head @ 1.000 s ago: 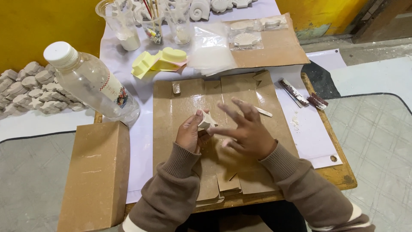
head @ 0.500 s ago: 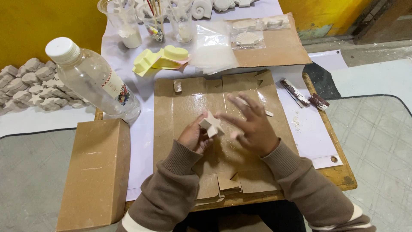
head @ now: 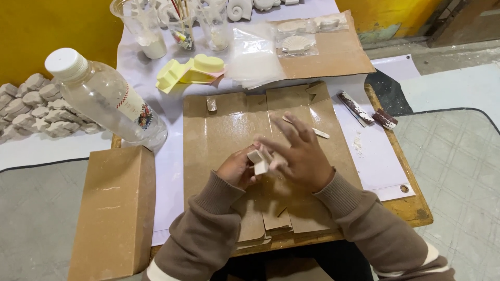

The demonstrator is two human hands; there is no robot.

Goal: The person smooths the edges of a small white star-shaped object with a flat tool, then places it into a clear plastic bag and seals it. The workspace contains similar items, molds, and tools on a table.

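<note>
My left hand (head: pixel 238 169) pinches a small white angular plaster piece (head: pixel 258 161) between thumb and fingers above a flattened brown cardboard sheet (head: pixel 219 130). My right hand (head: pixel 299 156) is spread, fingers apart, with its fingertips touching that same piece from the right. A thin white stick (head: pixel 319 133) lies on the cardboard just beyond my right fingers. A small tan block (head: pixel 211 105) sits near the cardboard's far edge.
A clear plastic bottle (head: pixel 107 101) lies tilted at the left. A brown cardboard box (head: pixel 112 208) stands at the near left. Yellow moulds (head: pixel 190 70), clear bags (head: pixel 255 54), plastic cups (head: pixel 146 26) and white plaster shells (head: pixel 297 42) fill the far side. Small files (head: pixel 364 110) lie at the right.
Both hands have shifted slightly toward me with the white piece. My right hand's fingers have turned and spread wider over it.
</note>
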